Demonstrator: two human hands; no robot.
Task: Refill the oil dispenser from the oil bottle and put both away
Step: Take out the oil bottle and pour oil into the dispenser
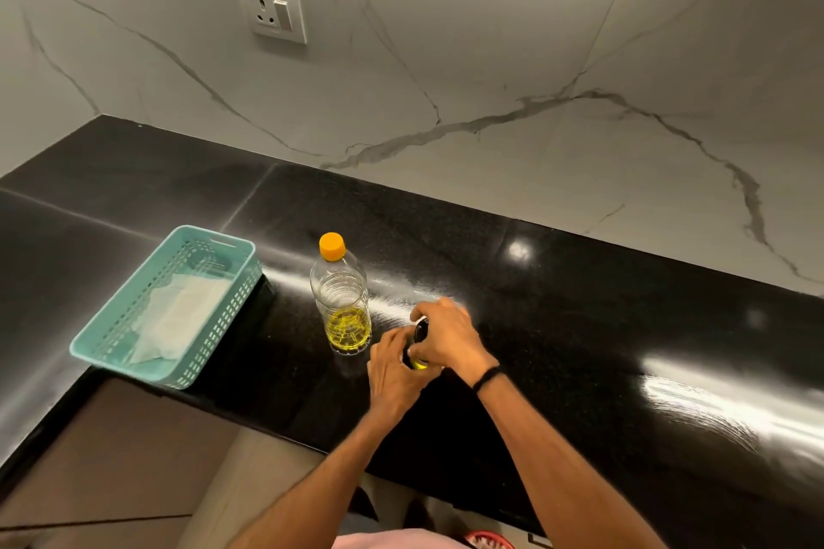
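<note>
While the left hand (392, 370) grips the small dark-topped oil dispenser (420, 332) and the right hand (450, 339) curls over its cap, a slip could spill oil!

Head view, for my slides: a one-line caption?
Left hand and right hand grip the oil dispenser beside the capped oil bottle.

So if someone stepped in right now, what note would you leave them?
Left hand grips the oil dispenser low down, on the black counter. Right hand grips its top.
Oil bottle stands beside it, orange cap on, oil only at the bottom.
Cannot tell whether the pour is done.
Left: settle the dispenser top, put both away.
</note>
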